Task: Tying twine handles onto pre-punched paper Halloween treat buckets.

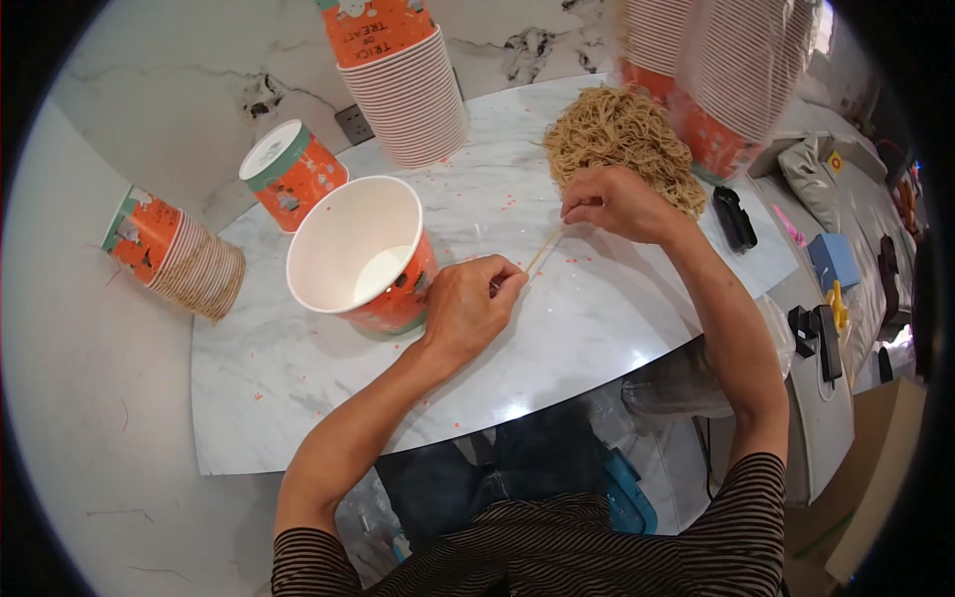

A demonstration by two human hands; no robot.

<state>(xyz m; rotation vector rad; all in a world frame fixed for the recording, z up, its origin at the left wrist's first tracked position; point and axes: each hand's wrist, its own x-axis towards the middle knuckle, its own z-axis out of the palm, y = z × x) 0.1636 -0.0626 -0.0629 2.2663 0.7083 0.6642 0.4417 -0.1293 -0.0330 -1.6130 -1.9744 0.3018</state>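
Note:
A short piece of thin tan cord (pixel 543 252) runs taut between my hands, just above the table. My left hand (pixel 468 303) pinches its lower end between thumb and fingertips. The upper end sits in the pinched fingers of my right hand (pixel 622 203), beside a heap of the same tan cords (pixel 625 134). Close by my left hand stands an upright paper bucket (pixel 333 234), white inside and orange and green outside, with a small dark hole in its wall. My left knuckles overlap the bucket's side; whether they touch it I cannot tell.
Behind stands a tall stack of nested paper buckets (pixel 408 104). An upside-down bucket (pixel 298 179) and a tilted, cord-fringed stack (pixel 184 259) are at left. Wrapped stacks (pixel 746 75) and a black tool (pixel 734 219) stand right. Tiny orange bits dot the marbled table (pixel 587 328).

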